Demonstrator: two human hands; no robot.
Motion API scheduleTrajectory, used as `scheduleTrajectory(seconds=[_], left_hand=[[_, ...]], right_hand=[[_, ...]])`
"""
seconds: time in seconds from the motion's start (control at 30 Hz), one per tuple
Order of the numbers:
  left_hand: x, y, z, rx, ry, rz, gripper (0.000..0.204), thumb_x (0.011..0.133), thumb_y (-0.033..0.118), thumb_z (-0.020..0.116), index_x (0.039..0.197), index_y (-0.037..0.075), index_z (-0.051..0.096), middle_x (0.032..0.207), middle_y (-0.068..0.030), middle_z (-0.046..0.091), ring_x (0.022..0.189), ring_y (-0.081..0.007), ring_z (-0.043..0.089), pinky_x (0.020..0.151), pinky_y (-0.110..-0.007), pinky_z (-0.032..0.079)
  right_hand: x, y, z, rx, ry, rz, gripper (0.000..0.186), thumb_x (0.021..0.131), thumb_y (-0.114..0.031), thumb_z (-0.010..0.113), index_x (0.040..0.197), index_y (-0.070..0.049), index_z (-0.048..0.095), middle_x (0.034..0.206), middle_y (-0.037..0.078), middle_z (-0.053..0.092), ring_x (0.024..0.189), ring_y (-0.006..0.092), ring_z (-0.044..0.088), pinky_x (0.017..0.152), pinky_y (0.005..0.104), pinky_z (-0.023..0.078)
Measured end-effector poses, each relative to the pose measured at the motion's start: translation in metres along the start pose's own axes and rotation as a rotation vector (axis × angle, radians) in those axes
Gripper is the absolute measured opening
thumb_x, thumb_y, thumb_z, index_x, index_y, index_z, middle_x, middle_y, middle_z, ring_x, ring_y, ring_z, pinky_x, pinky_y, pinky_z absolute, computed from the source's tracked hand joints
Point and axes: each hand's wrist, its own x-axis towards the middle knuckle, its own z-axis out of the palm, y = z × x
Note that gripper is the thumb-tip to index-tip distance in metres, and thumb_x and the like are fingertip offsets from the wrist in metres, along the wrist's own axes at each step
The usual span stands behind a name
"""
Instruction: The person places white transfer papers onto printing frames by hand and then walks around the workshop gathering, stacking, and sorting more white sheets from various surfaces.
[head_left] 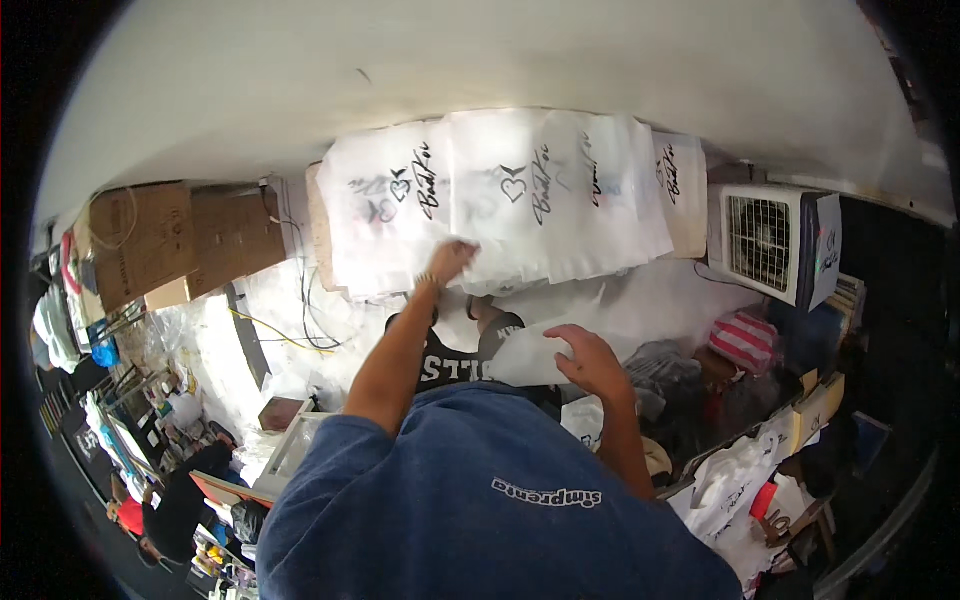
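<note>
Left hand [455, 262] is motion-blurred at the lower edge of the printed white sheets [500, 235], fingers curled, can't tell if they pinch anything; right hand [592, 362] has thumb and index spread beside a loose sheet [525, 358], its outline hard to make out, hiding part of the black shorts [450, 365]. Printed ones are thin, limp, see-through, overlapping rectangles, mostly covering flat brown cardboard [688, 243].

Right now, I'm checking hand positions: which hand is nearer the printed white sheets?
The left hand, at the near edge of the printed white sheets; the right hand is farther back, nearer the blue shirt.
</note>
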Motion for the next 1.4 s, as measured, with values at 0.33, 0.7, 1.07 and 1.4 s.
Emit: scheduleTrajectory(seconds=[0.33, 0.7, 1.07, 1.4], left_hand=[[-0.178, -0.016, -0.063, -0.375, -0.215, -0.410, 0.059, 0.089, 0.051, 0.057, 0.124, 0.004, 0.055, 0.109, -0.0127, 0.063, 0.096, -0.0200, 0.060, 0.087, -0.038, 0.049], [-0.346, -0.099, -0.333, -1.039, -0.115, 0.105, 0.052, 0.091, 0.042, 0.058, 0.125, 0.002, 0.053, 0.117, -0.0117, 0.061, 0.104, -0.0229, 0.059, 0.091, -0.039, 0.047], [-0.604, -0.213, -0.560, -1.100, 1.161, 0.585, 0.020, 0.088, 0.012, 0.066, 0.105, 0.003, 0.064, 0.098, -0.0023, 0.068, 0.084, -0.0111, 0.063, 0.074, -0.027, 0.050], [-0.785, -0.214, -0.668, -0.659, 1.752, 0.638, 0.026, 0.092, 0.010, 0.060, 0.115, -0.001, 0.057, 0.098, -0.0071, 0.067, 0.082, -0.0134, 0.065, 0.072, -0.027, 0.054]], right_hand=[[0.013, -0.224, 0.064, -0.299, -0.239, -0.731, 0.036, 0.076, -0.004, 0.057, 0.111, -0.011, 0.060, 0.119, 0.005, 0.059, 0.086, 0.0295, 0.065, 0.073, 0.0404, 0.053], [0.026, -0.513, 0.280, -0.435, -0.533, -1.236, 0.038, 0.071, 0.000, 0.061, 0.107, -0.013, 0.065, 0.124, -0.001, 0.059, 0.078, 0.0187, 0.066, 0.058, 0.0295, 0.052], [0.104, -0.696, 0.479, -0.291, -0.566, -1.323, 0.060, 0.078, 0.002, 0.064, 0.133, -0.016, 0.049, 0.144, 0.011, 0.040, 0.112, 0.0294, 0.057, 0.073, 0.0323, 0.053], [0.202, -0.755, 0.677, 0.239, -0.786, -0.695, 0.071, 0.077, -0.013, 0.077, 0.136, 0.000, 0.040, 0.110, 0.016, 0.062, 0.068, 0.0136, 0.062, 0.064, 0.0282, 0.051]])
